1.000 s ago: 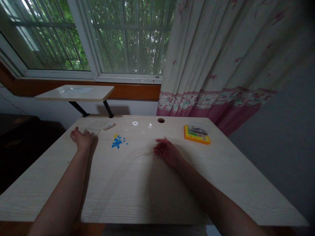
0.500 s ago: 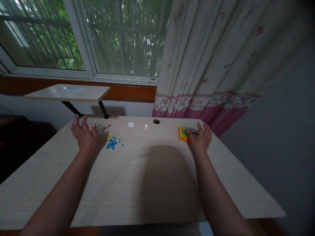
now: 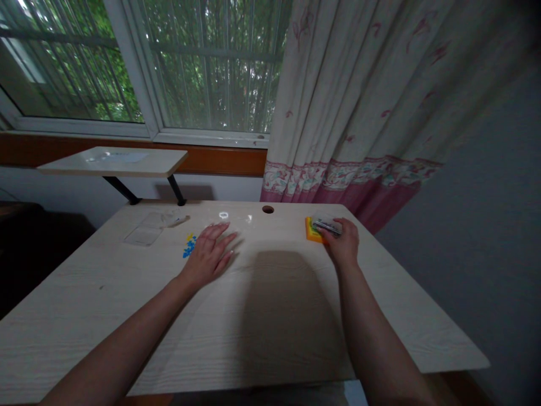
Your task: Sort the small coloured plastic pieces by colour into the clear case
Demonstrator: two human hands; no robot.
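My left hand [image 3: 211,251] hovers over or rests on the table beside a small pile of blue pieces [image 3: 189,246], hiding part of it. Its fingers are spread, with nothing visible in them. A few yellow pieces [image 3: 190,235] lie at the pile's far edge. At the right, my right hand [image 3: 345,239] has thumb and fingers closed around a thin, flat dark-and-silver object [image 3: 327,227], its exact kind unclear. That object is over an orange-yellow block or box [image 3: 311,231], partly covering it. Clear plastic [image 3: 325,215] shows just behind.
A flat clear plastic case [image 3: 143,232] lies at the table's back left, beside a thin stick-like tool [image 3: 181,221]. A raised shelf [image 3: 114,163] stands on black legs at the back left. A round cable hole [image 3: 267,209] sits near the table's [image 3: 190,349] back edge.
My left hand has moved right from the clear case to the blue pieces, uncovering the case. My right hand's fingers have closed in on the flat dark object.
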